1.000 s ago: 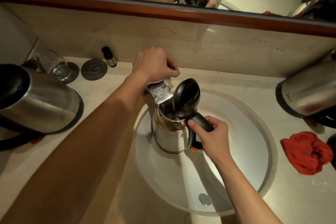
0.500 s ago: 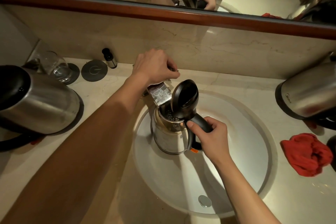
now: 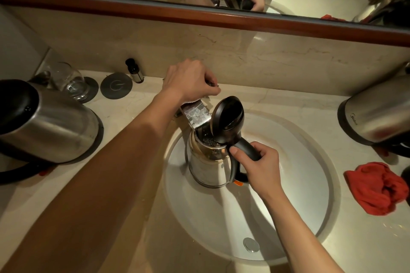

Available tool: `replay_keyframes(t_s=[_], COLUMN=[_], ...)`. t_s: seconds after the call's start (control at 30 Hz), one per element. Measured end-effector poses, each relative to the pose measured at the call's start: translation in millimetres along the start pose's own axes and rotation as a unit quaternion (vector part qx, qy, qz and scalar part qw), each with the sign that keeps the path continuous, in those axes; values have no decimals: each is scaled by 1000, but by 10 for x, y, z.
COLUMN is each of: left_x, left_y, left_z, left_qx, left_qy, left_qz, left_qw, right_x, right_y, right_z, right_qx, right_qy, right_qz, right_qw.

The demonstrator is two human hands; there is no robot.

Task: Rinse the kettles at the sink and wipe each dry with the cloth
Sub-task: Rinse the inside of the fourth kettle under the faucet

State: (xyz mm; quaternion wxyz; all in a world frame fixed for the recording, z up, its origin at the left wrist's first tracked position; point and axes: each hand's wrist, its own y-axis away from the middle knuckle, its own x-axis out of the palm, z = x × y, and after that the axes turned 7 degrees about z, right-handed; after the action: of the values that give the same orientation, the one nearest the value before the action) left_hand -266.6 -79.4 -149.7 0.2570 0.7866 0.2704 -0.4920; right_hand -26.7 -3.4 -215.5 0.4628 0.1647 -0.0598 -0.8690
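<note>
Right hand (image 3: 260, 167) gripping kettle (image 3: 207, 166) handle, lid open, under tap (image 3: 196, 115) in sink (image 3: 310, 201). Left hand (image 3: 188, 80) curled around tap lever. Red cloth (image 3: 375, 188) right.

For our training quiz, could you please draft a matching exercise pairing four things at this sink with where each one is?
Things:
1. red cloth
2. drinking glass
3. open kettle
4. drain plug

Places:
A. upright in the basin, handle gripped by the right hand
B. bottom of the basin, nearest the camera
C. counter right of the basin
D. counter's far left, on a dark coaster

Pairs: 1-C, 2-D, 3-A, 4-B
</note>
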Motion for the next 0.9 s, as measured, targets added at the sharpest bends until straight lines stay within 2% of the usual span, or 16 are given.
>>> replay_keyframes(t_s=[0.9], left_x=[-1], left_y=[-2], left_z=[-2], left_qx=[0], left_qy=[-6], left_qz=[0], left_qw=[1000], right_x=[-3], right_y=[-11], right_z=[-20], right_qx=[-6], right_qy=[-5], right_qz=[2], right_qw=[1000])
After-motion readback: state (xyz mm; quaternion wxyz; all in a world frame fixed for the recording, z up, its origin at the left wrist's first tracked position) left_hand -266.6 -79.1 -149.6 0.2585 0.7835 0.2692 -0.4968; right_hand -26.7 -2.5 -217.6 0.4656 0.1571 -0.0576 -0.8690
